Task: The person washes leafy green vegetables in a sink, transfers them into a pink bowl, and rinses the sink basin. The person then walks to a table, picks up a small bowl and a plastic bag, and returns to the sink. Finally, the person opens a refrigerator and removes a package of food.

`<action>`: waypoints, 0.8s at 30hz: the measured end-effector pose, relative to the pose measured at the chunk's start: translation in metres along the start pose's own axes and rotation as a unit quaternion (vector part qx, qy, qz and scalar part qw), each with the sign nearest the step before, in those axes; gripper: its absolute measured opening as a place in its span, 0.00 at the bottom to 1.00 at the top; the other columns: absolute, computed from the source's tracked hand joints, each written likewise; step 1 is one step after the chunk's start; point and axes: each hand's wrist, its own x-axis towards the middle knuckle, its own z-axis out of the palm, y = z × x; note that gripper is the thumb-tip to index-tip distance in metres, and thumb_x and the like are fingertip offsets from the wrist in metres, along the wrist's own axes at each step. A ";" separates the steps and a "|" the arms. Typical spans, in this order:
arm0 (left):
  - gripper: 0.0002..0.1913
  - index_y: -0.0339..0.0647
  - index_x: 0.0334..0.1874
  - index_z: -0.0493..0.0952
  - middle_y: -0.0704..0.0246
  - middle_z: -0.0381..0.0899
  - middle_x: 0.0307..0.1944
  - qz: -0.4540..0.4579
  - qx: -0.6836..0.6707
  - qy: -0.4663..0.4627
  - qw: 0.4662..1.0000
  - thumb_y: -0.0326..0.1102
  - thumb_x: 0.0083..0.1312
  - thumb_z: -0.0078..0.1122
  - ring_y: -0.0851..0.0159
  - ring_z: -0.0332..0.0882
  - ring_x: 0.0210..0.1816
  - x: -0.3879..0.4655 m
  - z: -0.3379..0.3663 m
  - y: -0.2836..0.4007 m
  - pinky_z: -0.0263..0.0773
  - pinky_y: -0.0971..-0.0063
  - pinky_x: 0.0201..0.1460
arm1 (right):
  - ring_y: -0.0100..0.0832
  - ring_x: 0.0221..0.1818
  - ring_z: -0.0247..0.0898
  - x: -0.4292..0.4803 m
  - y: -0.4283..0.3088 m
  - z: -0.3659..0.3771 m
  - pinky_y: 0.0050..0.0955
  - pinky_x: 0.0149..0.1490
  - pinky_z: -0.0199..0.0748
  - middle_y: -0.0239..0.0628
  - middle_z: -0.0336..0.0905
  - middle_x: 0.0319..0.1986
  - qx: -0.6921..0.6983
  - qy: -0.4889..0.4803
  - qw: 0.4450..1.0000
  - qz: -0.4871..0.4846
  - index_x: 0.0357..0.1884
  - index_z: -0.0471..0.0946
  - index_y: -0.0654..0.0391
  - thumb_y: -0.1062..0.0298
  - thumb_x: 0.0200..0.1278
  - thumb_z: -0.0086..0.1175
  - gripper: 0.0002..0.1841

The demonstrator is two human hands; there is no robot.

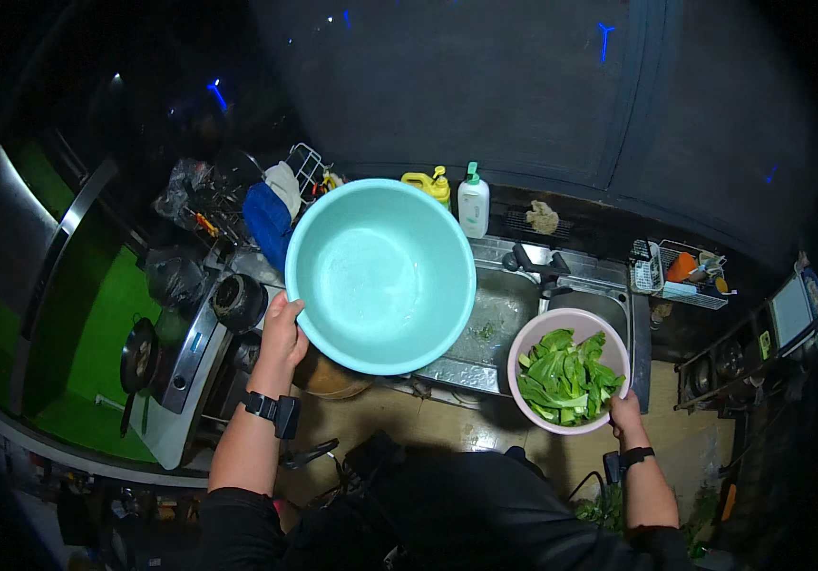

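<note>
My left hand [285,330] grips the lower left rim of a large turquoise plastic basin [380,278], tilted so that its inside faces me; a few water drops show in it. With my right hand [625,414] I hold the lower right rim of a pink plastic basin [516,367]. Green leafy vegetables [569,375] fill the pink basin. It is in front of the right bowl of a stainless steel double sink [502,307] and hides part of it. Green scraps [485,330] lie in the left sink bowl, below a dark faucet [541,268].
Behind the sink stand a white pump bottle [473,207], a yellow jug [427,184] and a beige scrubber [542,217]. A wire basket [691,275] hangs at the right. At the left are a blackened pot [239,302], a frying pan [139,355] and a blue cloth [267,220].
</note>
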 end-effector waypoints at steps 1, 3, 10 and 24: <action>0.13 0.32 0.58 0.76 0.59 0.85 0.54 0.011 0.001 -0.014 1.000 0.21 0.75 0.50 0.62 0.84 0.55 0.002 -0.003 0.004 0.79 0.65 0.65 | 0.36 0.11 0.68 0.004 -0.002 0.015 0.37 0.12 0.59 0.43 0.82 0.27 -0.006 -0.005 1.000 -0.016 0.55 0.77 0.64 0.71 0.63 0.53 0.18; 0.13 0.30 0.58 0.77 0.59 0.85 0.54 0.001 -0.002 0.005 1.000 0.20 0.75 0.50 0.62 0.84 0.55 0.005 -0.011 0.014 0.78 0.65 0.65 | 0.37 0.21 0.78 0.013 -0.008 0.038 0.39 0.19 0.69 0.46 0.85 0.36 -0.006 -0.065 0.998 0.017 0.59 0.77 0.64 0.71 0.68 0.52 0.19; 0.09 0.31 0.54 0.76 0.60 0.85 0.51 0.002 0.029 0.000 1.000 0.20 0.75 0.52 0.64 0.84 0.51 0.029 -0.027 0.040 0.78 0.67 0.62 | 0.37 0.18 0.77 0.037 -0.066 0.139 0.38 0.19 0.71 0.44 0.84 0.28 -0.054 -0.104 0.986 -0.115 0.52 0.81 0.66 0.68 0.66 0.56 0.16; 0.10 0.38 0.56 0.78 0.66 0.85 0.50 -0.049 0.090 0.082 0.991 0.25 0.76 0.53 0.66 0.83 0.52 0.039 0.008 0.021 0.80 0.66 0.61 | 0.46 0.30 0.84 0.120 -0.117 0.276 0.44 0.30 0.77 0.51 0.86 0.34 -0.032 -0.135 0.990 0.012 0.54 0.79 0.73 0.75 0.66 0.55 0.17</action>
